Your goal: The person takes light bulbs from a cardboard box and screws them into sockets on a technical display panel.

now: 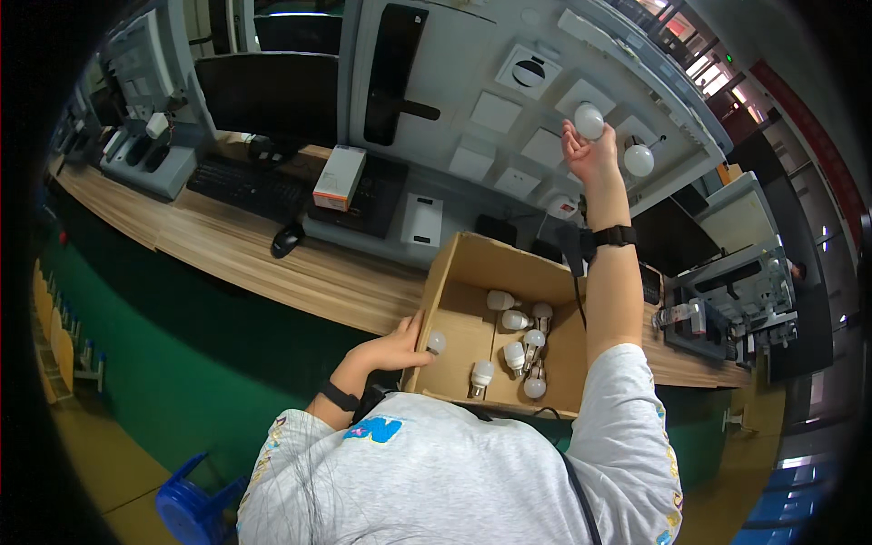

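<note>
Raised to the upright grey-white panel, my right hand (592, 156) has its fingers closed around a round white light bulb (589, 121). Whether that bulb sits in a socket is hidden. Just right of it, another white bulb (639, 161) is fixed to the panel. Low in front of me, my left hand (392, 349) grips the left wall of an open cardboard box (509, 259). Inside the box lie several white bulbs with screw bases, such as one bulb (482, 374) near the front wall. Another bulb (437, 342) rests by the left wall, close to my left thumb.
The panel carries white switch plates (496, 112) and a black door lock (396, 73). Left along the wooden desk (372, 304) are a monitor (272, 98), a keyboard (243, 186), a mouse (287, 240) and a white-orange carton (340, 178). A blue stool (191, 509) stands at lower left.
</note>
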